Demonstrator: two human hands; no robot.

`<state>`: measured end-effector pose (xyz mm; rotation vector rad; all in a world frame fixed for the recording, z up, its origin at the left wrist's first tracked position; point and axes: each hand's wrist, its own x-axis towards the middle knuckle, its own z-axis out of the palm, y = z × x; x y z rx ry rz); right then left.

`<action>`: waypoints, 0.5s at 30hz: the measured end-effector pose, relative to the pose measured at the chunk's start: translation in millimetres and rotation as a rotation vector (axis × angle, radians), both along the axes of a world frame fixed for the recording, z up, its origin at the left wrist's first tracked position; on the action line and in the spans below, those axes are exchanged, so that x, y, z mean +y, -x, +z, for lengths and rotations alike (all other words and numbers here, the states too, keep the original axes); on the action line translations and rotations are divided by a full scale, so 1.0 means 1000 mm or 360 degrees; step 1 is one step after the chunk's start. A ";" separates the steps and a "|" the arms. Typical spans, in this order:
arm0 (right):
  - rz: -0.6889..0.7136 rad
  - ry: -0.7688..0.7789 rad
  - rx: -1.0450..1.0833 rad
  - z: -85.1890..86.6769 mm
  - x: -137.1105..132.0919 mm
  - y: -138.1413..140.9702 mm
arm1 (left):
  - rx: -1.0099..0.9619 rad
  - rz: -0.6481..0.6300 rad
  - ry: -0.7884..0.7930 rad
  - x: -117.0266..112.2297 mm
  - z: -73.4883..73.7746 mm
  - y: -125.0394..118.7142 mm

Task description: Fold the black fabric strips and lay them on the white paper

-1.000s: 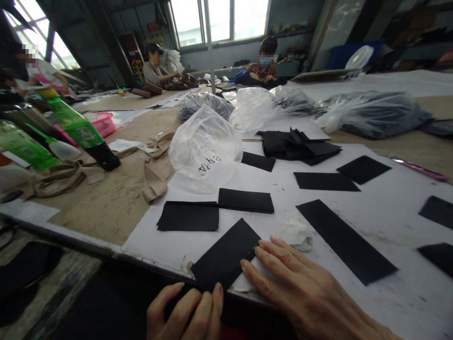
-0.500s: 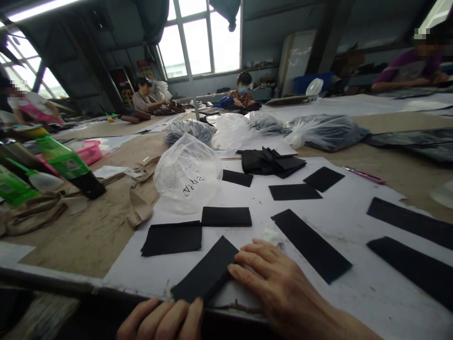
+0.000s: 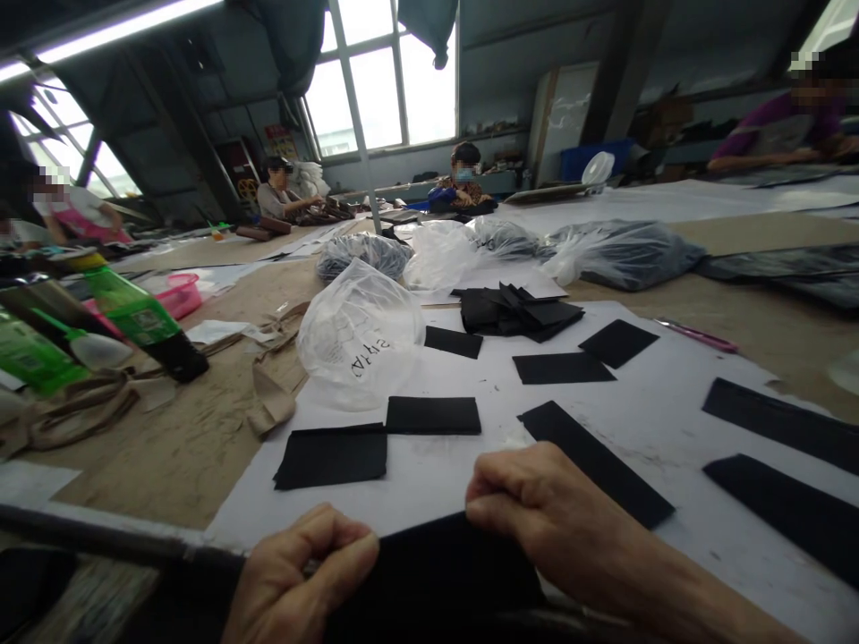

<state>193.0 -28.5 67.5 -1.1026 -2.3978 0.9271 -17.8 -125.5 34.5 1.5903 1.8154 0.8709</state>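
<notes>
Left of the left hand, the green bottle (image 3: 144,313) and the beige straps (image 3: 272,398) lie well apart from the grip; best to leave them out of the reach. The left hand (image 3: 301,572) pinches one end of the held black piece (image 3: 436,572) between thumb and curled fingers. That piece spans the gap between the hands, its far edge fairly straight; its lower part merges with the dark below, so where it ends cannot be told. An even pull from both sides should hold that edge flat, while a harder tug from one would probably skew it. Beyond the gap, two black rectangles (image 3: 328,458) (image 3: 434,415) lie on white paper (image 3: 403,483) over the worktop (image 3: 228,456); lifting clear of them would avoid nudging them. The right hand (image 3: 537,519) pinches the other end, narrow like its partner. Just beside it lies a long black strip (image 3: 597,465), so the right wrist is best moved lightly there.
</notes>
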 end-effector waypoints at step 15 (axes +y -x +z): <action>-0.0004 -0.1104 -0.0402 -0.043 0.004 0.014 | 0.1626 0.0005 -0.1302 0.015 -0.031 -0.014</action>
